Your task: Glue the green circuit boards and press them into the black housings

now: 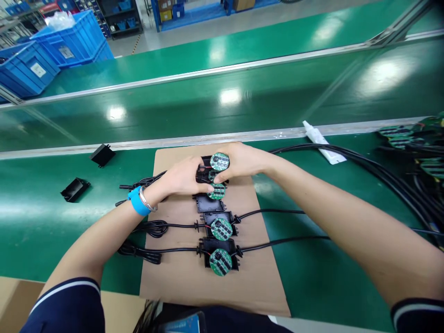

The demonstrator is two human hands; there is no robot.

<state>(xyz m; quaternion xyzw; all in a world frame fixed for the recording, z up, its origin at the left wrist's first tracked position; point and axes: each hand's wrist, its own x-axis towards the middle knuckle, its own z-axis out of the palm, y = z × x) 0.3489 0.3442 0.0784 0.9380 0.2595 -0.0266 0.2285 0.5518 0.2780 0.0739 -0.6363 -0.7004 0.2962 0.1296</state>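
Observation:
My left hand [185, 178] curls round the left side of a black plastic case [203, 175] at the far end of the row. Its thumb reaches to the edge of a round green circuit board [218, 191]. From the right, my right hand [243, 159] closes around the same spot, at another round circuit board [219, 161]; its fingertips are partly hidden. Nearer me lie an open black case half [210, 203] and two open cases with cables, each with a circuit board [221, 229] and a circuit board [221, 262] on it.
Cardboard [249, 286] lies under the row. Coiled black cables [152, 228] sit left, long cables [364, 159] run right. Two loose black cases [102, 155] lie left, a white tube [324, 142] right. Blue crates [71, 39] stand behind; more circuit boards [398, 134] are piled far right.

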